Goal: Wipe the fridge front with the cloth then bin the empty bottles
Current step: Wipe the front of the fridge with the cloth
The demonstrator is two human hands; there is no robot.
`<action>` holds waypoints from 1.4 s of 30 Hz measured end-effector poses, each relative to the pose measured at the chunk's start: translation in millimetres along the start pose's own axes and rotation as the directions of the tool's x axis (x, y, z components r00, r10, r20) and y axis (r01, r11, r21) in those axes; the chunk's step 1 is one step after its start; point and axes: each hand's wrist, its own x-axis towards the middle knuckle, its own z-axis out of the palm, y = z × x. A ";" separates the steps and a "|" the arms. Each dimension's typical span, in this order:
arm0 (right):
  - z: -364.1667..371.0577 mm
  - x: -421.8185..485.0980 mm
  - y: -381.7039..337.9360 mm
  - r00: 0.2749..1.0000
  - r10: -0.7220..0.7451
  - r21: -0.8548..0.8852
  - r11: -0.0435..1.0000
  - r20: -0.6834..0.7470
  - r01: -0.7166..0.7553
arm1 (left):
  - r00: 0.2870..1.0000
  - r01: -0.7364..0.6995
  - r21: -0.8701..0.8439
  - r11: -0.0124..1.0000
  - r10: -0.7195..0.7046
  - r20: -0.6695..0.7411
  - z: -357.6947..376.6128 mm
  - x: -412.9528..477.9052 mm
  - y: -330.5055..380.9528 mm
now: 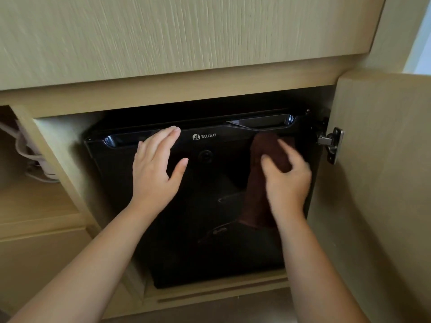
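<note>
A small glossy black fridge (200, 229) with a "WELLWAY" logo sits inside a light wooden cabinet. My left hand (156, 166) lies flat and open against the upper left of the fridge door, fingers spread, just left of the logo. My right hand (286, 176) presses a dark brown cloth (268, 150) on the upper right of the door; part of the cloth hangs down below the hand. The right hand looks blurred. No bottles are in view.
The cabinet door (373, 183) stands open at the right, with a metal hinge (331, 143) near the fridge's top corner. A wooden panel (186, 43) overhangs above. White cables (30, 159) hang in the open compartment at the left.
</note>
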 end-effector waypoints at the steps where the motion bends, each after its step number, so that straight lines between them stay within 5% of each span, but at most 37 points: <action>1: -2.7 5.4 -1.6 0.999 0.016 0.023 1.000 -0.034 -0.016 | 1.000 -0.001 0.005 1.000 0.001 0.003 0.0 -0.4 0.1; 5: 10.7 -10.0 -4.7 0.999 -0.008 0.016 1.000 -0.050 0.009 | 1.000 -0.002 0.008 1.000 0.002 0.005 1.0 -1.3 0.5; 13: 41.4 -75.3 28.4 0.951 -0.202 -0.152 0.958 0.236 0.241 | 0.999 -0.044 0.038 0.998 0.044 0.014 0.5 -1.6 -4.7; 19: 14.3 -26.7 16.5 0.998 0.019 0.025 1.000 -0.062 -0.018 | 0.997 -0.076 0.053 0.996 0.075 0.019 -1.8 -2.4 -5.0; 22: 14.4 -25.8 16.1 0.994 0.038 0.019 0.999 -0.098 -0.036 | 0.997 -0.073 0.065 0.995 0.071 0.031 -0.1 -3.0 -6.3; 27: 45.7 -82.4 39.1 0.985 -0.104 -0.132 0.984 0.135 0.121 | 0.995 -0.072 0.042 0.997 0.069 0.067 -2.1 -4.9 -4.8; 31: 50.6 -103.8 49.9 0.958 -0.134 -0.172 0.968 0.253 0.181 | 0.994 0.055 0.065 0.996 -0.061 0.091 -3.8 -24.4 7.8; 37: 5.7 -41.1 35.3 0.999 -0.004 -0.159 0.987 -0.048 -0.003 | 0.983 0.094 0.178 0.979 -0.119 0.137 -0.2 -69.8 0.7; 42: 22.1 -61.3 47.9 0.999 -0.003 -0.124 0.992 -0.038 -0.002 | 0.980 0.124 0.213 0.969 -0.154 0.129 8.5 -78.9 -7.4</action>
